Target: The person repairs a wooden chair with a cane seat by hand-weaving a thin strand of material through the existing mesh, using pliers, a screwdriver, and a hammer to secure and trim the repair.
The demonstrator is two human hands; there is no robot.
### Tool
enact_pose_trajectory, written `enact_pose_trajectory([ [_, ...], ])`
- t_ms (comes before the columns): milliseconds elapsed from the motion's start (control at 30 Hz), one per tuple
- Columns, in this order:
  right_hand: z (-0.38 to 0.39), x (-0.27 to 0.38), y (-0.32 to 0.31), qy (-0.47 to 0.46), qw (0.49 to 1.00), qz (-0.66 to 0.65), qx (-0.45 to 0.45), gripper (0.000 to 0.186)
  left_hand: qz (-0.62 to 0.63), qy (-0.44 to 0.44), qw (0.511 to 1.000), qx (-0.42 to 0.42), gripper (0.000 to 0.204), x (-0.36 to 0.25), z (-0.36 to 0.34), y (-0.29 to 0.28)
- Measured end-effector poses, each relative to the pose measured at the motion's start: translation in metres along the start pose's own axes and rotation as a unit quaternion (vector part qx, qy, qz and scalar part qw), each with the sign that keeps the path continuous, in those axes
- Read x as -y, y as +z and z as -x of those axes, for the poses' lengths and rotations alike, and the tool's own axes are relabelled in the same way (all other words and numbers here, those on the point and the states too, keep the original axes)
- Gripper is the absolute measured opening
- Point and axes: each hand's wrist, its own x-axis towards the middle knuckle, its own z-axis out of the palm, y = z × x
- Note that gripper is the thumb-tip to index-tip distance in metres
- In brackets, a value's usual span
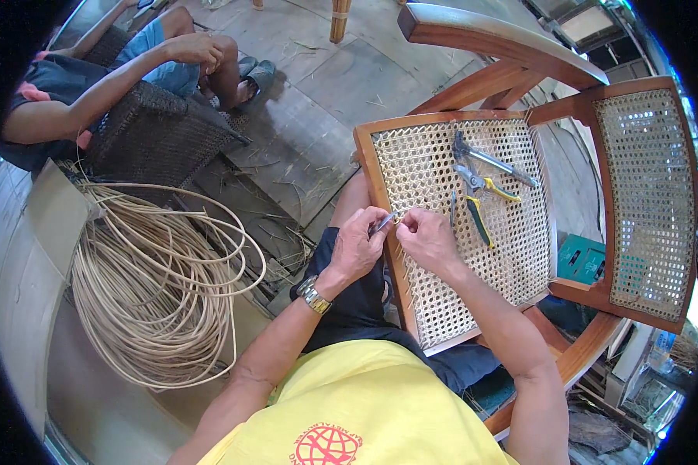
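A wooden chair lies tilted across my lap, its cane-woven seat (434, 178) facing up. At the seat frame's left edge, my left hand (359, 244) is closed on a small, slim metal tool (381, 223) whose exact kind I cannot make out. Right beside it, my right hand (428, 240) pinches a thin pale cane strand (398, 220) at the rim of the weave. On the cane lie a hammer (500, 164) with a metal handle, pruning shears (478, 186) with yellow and green grips, and a thin pointed tool (453, 208).
The chair's cane backrest (650, 194) rises at the right, with a curved wooden armrest (504, 39) at the far side. A big rattan coil (159, 302) sits at my left. Beyond it, a person (70, 105) sits in a dark woven chair (151, 128). A green box (582, 258) shows behind the frame.
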Motion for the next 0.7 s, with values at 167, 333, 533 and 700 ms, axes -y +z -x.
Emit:
enact_pose_trajectory([
  [167,-0.004,-0.004,-0.004,0.005,1.000,0.026,-0.014,0.021,-0.015,-0.008,1.000,0.002,0.018,-0.003,0.000,-0.002],
  [333,-0.013,-0.012,-0.014,0.026,0.995,-0.038,0.089,0.015,-0.021,-0.016,1.000,0.004,0.019,-0.002,0.001,-0.001],
  [533,-0.017,0.004,-0.022,0.092,0.990,-0.008,0.103,0.018,-0.007,0.002,1.000,-0.009,0.019,-0.003,0.001,0.000],
  [700,-0.027,-0.022,-0.021,0.018,0.991,-0.036,0.128,0.013,-0.012,0.005,1.000,0.000,0.021,-0.006,0.002,0.000],
])
